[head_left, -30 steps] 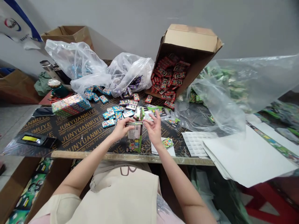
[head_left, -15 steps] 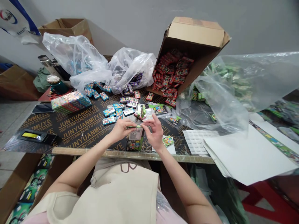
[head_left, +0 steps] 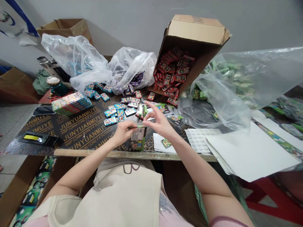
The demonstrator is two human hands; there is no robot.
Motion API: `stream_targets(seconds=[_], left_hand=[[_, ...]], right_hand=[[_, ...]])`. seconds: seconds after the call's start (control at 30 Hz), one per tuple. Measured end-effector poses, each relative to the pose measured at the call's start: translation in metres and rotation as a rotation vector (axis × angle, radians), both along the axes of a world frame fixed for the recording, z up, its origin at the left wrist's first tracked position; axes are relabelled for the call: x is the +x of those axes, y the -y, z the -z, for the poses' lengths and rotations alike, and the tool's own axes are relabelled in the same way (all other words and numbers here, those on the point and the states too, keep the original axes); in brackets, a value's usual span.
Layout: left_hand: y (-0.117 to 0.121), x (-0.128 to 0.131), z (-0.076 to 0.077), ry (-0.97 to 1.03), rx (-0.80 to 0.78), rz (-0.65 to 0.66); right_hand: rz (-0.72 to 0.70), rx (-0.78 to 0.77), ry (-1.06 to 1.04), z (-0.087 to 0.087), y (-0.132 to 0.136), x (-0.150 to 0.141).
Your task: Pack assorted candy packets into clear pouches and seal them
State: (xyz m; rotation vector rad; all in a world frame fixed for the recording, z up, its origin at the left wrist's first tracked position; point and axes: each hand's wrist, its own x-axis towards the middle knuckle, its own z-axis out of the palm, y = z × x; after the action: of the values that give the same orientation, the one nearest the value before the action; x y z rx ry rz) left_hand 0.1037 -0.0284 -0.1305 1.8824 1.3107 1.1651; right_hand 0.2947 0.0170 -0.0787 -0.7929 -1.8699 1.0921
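My left hand (head_left: 125, 130) is closed, thumb and fingers pinching the upper edge of a black and green printed packet (head_left: 136, 143) that stands at the table's front edge. My right hand (head_left: 158, 121) is beside the packet's top right corner, fingers spread apart, and I cannot tell whether a fingertip touches it. Just beyond the hands are a small upright green box (head_left: 143, 110) and several small blue boxes (head_left: 120, 115). Under my right wrist, a small green box (head_left: 166, 142) lies on a white sheet (head_left: 159, 145).
A tilted carton (head_left: 199, 30) holds many small red boxes (head_left: 167, 78). Clear plastic bags (head_left: 132, 64) with purple and blue boxes stand at the back. On the right lie white paper sheets (head_left: 251, 151) and a label sheet (head_left: 201, 140). A black and yellow tool (head_left: 38, 138) lies left.
My right hand has opened its pinch at the packet's top edge, its fingers spreading and its forearm swinging right. My left hand keeps its grip.
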Motion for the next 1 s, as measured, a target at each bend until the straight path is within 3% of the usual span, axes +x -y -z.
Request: stream_targets(seconds=[0.1,0.33,0.8,0.9,1.0], left_hand=[[0.0,-0.001,0.002,0.061,-0.048,-0.026],[0.001,-0.003,-0.003,-0.003,-0.036,0.007],[0.0,0.007,0.007,0.06,0.145,-0.102],[0.001,0.009,0.01,0.056,0.146,-0.122],[0.004,0.01,0.01,0.05,0.105,-0.132]], right_hand=[[-0.207,-0.11,0.107,0.003,-0.007,-0.008],[-0.272,-0.142,0.208,0.019,-0.019,-0.022],[-0.27,-0.189,0.344,0.007,-0.021,-0.023],[-0.244,-0.279,0.261,0.012,-0.02,-0.024],[-0.162,-0.492,0.078,0.023,-0.018,-0.027]])
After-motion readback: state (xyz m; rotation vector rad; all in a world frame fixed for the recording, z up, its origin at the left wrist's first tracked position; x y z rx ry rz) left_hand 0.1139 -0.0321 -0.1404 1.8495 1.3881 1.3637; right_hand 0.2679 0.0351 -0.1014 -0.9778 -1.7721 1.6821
